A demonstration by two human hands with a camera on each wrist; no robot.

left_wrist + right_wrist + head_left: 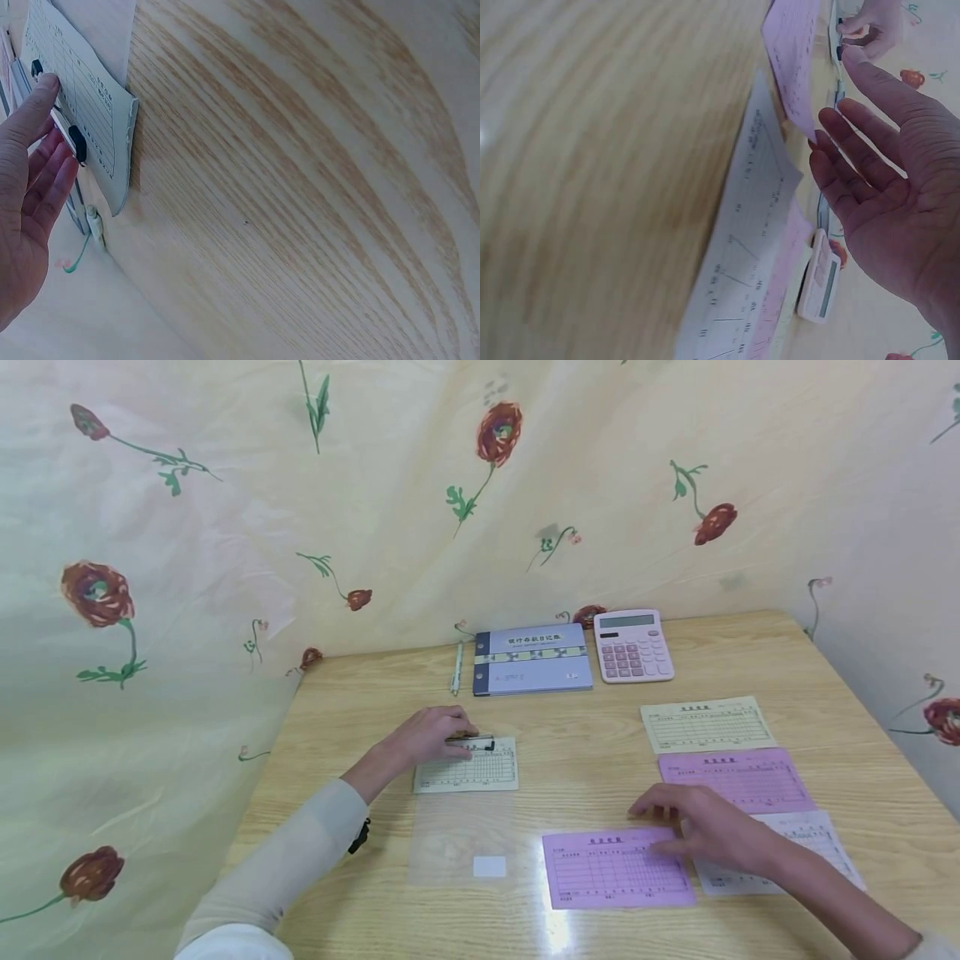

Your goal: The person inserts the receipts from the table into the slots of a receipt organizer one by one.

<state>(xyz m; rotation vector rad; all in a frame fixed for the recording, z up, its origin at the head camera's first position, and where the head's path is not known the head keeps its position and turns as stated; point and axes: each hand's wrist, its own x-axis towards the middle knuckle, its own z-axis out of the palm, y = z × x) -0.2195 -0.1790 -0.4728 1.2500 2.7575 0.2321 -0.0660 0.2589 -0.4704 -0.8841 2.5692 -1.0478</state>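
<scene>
My left hand (pixel 442 735) holds the metal clip (pixel 66 124) of a clear clipboard (pixel 450 839), thumb on one side and fingers on the other. Black tips cap the clip's ends. Under it lies a pad of pale printed receipt forms (pixel 491 772). My right hand (pixel 705 827) hovers at the upper right corner of a purple receipt form (pixel 600 872), thumb and fingers apart. In the right wrist view its fingers (pixel 862 150) are loosely bent, and the corner of the purple form overlaps the fingertips.
At right lie a cream form (pixel 708 727), another purple form (pixel 738 781) and a white form (pixel 817 843), edges overlapping. Along the back are a pen (pixel 457 670), a blue ledger book (pixel 532 660) and a pink calculator (pixel 633 645). Floral cloth (pixel 405 485) hangs behind the wooden table.
</scene>
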